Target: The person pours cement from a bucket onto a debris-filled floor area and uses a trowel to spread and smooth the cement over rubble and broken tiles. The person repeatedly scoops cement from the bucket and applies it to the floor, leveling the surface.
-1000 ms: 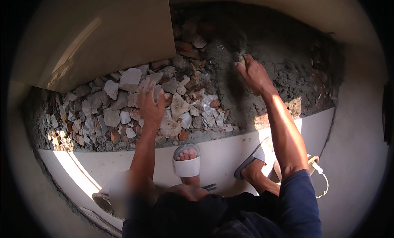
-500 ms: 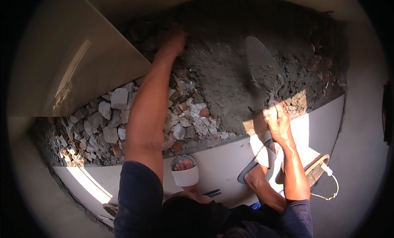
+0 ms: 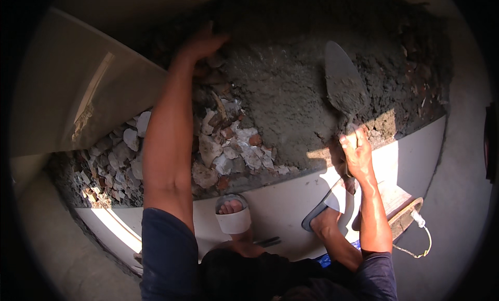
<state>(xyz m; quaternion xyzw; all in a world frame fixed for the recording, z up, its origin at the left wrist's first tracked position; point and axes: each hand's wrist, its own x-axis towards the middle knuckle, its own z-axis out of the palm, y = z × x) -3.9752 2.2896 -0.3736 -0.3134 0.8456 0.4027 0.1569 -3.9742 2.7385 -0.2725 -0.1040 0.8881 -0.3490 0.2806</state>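
Note:
My right hand (image 3: 357,151) is wrapped round the handle of a pointed trowel (image 3: 344,75). The trowel's blade points away from me, over the grey wet mortar (image 3: 275,67), with some mortar clinging near its heel. My left arm reaches far forward, and my left hand (image 3: 201,43) is in shadow at the left border of the mortar. Its fingers look spread, with nothing visible between them. Close below that hand lies broken rubble (image 3: 208,145) of grey, white and reddish pieces.
A large smooth panel (image 3: 93,88) stands at the left, beside more stone chunks (image 3: 117,161). Pale tile (image 3: 280,205) runs under my sandalled feet (image 3: 233,212). At the right, a wooden-edged tool (image 3: 405,218) with a white cord (image 3: 429,238) lies by my forearm.
My left hand has moved left and a little forward, and its fingers have opened out. The trowel has shifted slightly right in view, still in my right hand.

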